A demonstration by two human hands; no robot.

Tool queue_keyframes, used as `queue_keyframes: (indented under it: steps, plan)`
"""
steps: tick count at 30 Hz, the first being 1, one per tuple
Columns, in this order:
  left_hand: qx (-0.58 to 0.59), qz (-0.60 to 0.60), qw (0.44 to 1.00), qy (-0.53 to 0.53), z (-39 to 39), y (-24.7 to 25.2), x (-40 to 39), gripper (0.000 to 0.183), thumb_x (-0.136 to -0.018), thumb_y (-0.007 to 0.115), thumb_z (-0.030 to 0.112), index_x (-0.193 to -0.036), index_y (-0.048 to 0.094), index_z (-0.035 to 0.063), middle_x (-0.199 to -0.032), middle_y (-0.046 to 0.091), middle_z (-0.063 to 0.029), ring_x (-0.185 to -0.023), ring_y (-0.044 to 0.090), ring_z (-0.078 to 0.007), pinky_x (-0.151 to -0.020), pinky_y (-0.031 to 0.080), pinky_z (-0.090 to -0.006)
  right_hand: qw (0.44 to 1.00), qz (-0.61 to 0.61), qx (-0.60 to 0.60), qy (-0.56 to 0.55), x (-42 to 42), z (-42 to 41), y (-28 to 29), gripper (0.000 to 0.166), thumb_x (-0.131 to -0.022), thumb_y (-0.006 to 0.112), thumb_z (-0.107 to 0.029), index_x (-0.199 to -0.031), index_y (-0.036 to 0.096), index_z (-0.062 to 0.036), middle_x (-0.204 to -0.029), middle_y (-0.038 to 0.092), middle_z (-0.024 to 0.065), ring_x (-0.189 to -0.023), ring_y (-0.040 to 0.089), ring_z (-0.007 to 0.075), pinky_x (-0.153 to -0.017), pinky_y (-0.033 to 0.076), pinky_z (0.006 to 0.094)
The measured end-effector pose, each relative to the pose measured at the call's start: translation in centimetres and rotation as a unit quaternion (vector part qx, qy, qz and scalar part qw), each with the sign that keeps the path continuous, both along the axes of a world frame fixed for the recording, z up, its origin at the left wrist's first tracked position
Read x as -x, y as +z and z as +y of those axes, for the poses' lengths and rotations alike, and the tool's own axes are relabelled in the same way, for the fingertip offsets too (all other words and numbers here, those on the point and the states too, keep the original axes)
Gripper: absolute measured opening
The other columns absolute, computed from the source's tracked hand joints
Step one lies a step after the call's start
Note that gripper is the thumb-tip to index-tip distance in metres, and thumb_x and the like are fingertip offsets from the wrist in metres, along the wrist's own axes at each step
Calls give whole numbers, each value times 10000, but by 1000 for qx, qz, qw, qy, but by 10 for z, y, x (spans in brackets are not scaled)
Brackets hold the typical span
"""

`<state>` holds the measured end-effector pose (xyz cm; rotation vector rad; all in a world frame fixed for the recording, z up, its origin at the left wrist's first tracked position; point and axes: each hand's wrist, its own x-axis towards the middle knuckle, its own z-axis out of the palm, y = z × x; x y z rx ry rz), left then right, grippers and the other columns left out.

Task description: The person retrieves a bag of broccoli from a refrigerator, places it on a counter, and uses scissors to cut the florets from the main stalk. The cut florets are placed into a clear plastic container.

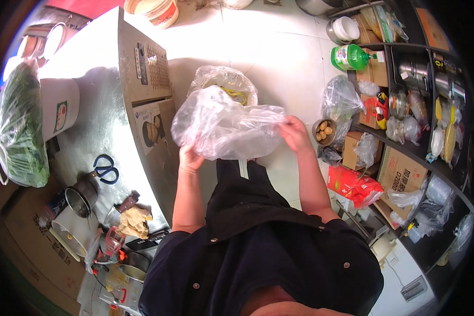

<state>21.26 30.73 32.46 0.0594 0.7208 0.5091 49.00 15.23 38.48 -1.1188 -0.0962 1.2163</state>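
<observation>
A large clear plastic bag point(237, 130) is stretched between my two hands at waist height. My left hand point(191, 157) grips its lower left edge. Pinched in the fingers of my right hand point(296, 132) is the gathered right end of the bag. Beyond and below it, a bin lined with clear plastic point(249, 81) stands on the floor, partly hidden by the bag. Something yellow-green point(234, 94) shows inside that bin.
On my left runs a steel counter point(98, 98) with scissors point(106, 169), a metal pot point(81, 197) and a bag of green vegetables point(23, 122). A loaded black shelf point(409, 146) lines the right. Before it sit a bowl of eggs or potatoes point(324, 131) and a red bag point(353, 185).
</observation>
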Motion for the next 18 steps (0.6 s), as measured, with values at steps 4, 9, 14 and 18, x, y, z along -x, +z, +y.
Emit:
queue_keyframes:
  steps: [4,9,14,18]
  plan:
    - [-18,258,965,-50,3,-43,15,481,-724,620,62,-1180,466,72,-1252,473,-134,-1120,480,-319,-895,422,-509,868,-306,281,271,-27,-43,-61,182,-813,496,34,-944,598,-42,-992,618,100,-973,575,237,-871,442,374]
    - [-97,110,989,-12,-5,-18,21,356,-757,611,32,-1089,483,47,-1000,559,-94,-928,560,-244,-762,487,-428,990,-52,100,86,-9,-35,-17,155,-819,532,-33,-967,577,-35,-980,609,97,-910,581,212,-794,454,345]
    - [-107,145,982,-53,-15,-11,30,290,-788,582,57,-1062,488,47,-1020,566,-74,-941,563,-206,-735,488,-369,977,-57,166,121,-8,-42,-40,152,-818,548,-71,-963,548,-23,-997,595,76,-929,566,204,-816,452,358]
    - [-70,266,949,-154,-24,-72,58,403,-772,614,115,-1139,464,46,-1078,554,-98,-952,554,-251,-780,464,-407,990,51,124,44,-29,-46,-62,134,-804,547,-75,-935,552,-44,-1006,596,89,-983,555,216,-871,437,378]
